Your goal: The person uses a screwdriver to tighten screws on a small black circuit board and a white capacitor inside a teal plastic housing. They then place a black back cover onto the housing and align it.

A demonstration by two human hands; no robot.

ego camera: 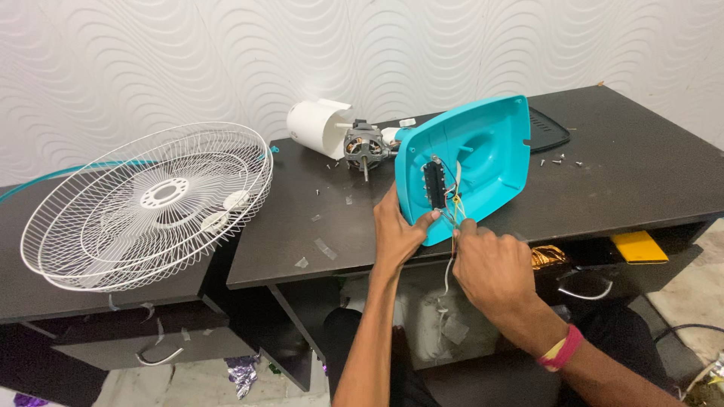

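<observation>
Holding the turquoise fan base shell [483, 151] tilted up on the near edge of the dark desk [641, 173], your left hand [396, 234] clamps its lower rim, thumb wrapped onto the inner face just beneath the black switch block [433, 183].

Item, wire bundle [455, 215]: thin yellow, red and pale leads running down from the switch block, pinched between the closed fingertips of your right hand [490, 267] just below the shell's edge. Which lead is actually gripped cannot be told. Keep the pull short and in line with the block; the leads look fine and would likely tear at the terminals if tugged sideways. Keep the left thumb pressed so the shell does not rock.

Item, beyond your fingers: fan motor [363, 145] with its shaft pointing toward you, lying against a white motor housing [317, 126].

Item, right of the shell: black flat cover plate [547, 130], partly hidden behind it, and loose screws [559, 159] scattered nearby; a swing of the shell could sweep them off.

Item, left of your left hand: scraps of clear tape [324, 249] on the desk, then a white wire fan guard [151, 203] resting across the gap onto a second desk, well apart.

Item, under your right wrist: an open drawer [637, 249] holding a yellow object, close to where a dropped part could fall.
</observation>
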